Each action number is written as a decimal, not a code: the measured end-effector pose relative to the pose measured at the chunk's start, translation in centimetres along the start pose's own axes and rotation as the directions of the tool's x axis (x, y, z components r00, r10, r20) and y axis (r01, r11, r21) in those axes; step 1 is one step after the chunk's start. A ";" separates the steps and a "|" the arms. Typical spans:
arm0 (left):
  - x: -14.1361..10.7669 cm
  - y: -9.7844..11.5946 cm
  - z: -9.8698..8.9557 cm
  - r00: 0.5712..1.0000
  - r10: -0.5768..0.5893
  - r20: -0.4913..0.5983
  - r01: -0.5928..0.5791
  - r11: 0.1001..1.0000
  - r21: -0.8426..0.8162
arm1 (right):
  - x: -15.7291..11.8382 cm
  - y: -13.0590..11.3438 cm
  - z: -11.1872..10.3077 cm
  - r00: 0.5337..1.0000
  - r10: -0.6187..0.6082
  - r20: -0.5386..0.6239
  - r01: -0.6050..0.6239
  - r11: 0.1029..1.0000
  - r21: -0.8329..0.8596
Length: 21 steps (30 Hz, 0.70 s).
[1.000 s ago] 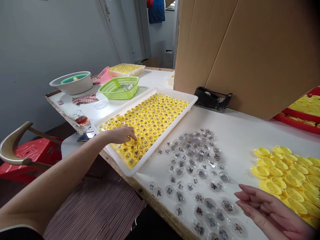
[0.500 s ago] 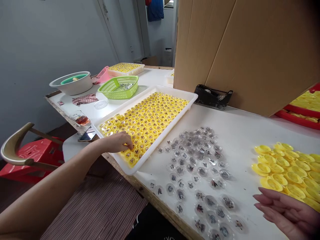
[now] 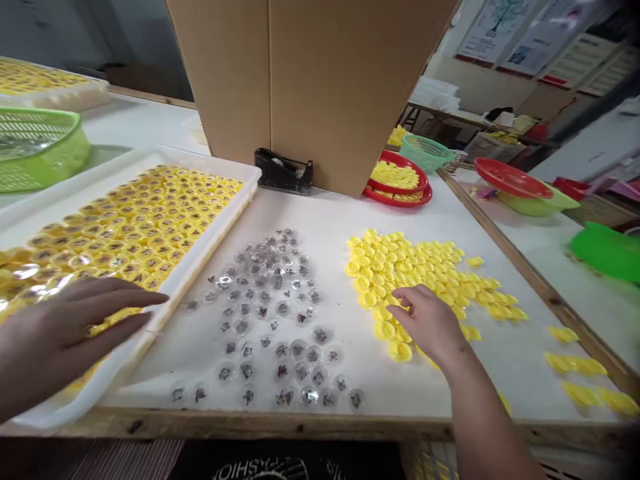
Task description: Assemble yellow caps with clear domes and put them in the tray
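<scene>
We had our left hand (image 3: 65, 333) open, fingers spread over the near side of the white tray (image 3: 200, 159) of yellow caps (image 3: 135, 227), nothing visibly gripped. Our right hand (image 3: 427, 321) was half-curled, touching the loose yellow lids (image 3: 425, 277) on the worktop (image 3: 320, 220); can't tell if it held one. Clear capsules with dark inserts (image 3: 260, 313) lay between the hands, just beside the tray. A tape dispenser (image 3: 283, 170) sat against the cardboard sheet (image 3: 310, 87).
</scene>
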<state>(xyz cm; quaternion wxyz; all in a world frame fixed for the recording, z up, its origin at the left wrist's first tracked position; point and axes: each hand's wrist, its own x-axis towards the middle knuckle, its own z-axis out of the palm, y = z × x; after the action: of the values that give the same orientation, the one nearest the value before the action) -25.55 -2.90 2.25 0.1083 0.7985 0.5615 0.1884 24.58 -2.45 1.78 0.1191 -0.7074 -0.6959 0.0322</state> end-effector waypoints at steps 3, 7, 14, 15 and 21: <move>3.1 8.6 3.2 0.994 0.104 0.008 -0.100 0.968 -0.232 | 0.5 -1.1 0.9 0.993 0.039 0.116 -0.019 0.986 -0.167; 6.0 15.4 8.2 0.979 0.019 0.201 0.071 0.901 -0.428 | 1.4 -2.6 2.5 0.987 0.011 0.162 0.019 0.982 -0.186; 5.7 16.6 12.8 0.921 -0.142 0.363 0.350 0.711 -0.610 | 1.1 -4.3 2.9 0.975 -0.039 0.219 0.068 0.990 -0.125; 5.6 16.6 13.0 0.899 -0.184 0.398 0.417 0.639 -0.646 | 0.8 -5.2 2.6 0.972 -0.071 0.224 0.092 0.993 -0.081; 5.7 16.5 13.4 0.819 0.027 0.573 0.572 -0.127 -0.811 | 0.0 -11.4 1.4 0.897 -0.420 0.140 0.350 0.866 0.357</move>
<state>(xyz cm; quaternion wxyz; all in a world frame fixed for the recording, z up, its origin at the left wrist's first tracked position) -4.07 -2.77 -2.50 0.7995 0.3400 0.3676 0.3317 13.14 -2.25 2.81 0.1622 -0.5165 -0.8175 0.1966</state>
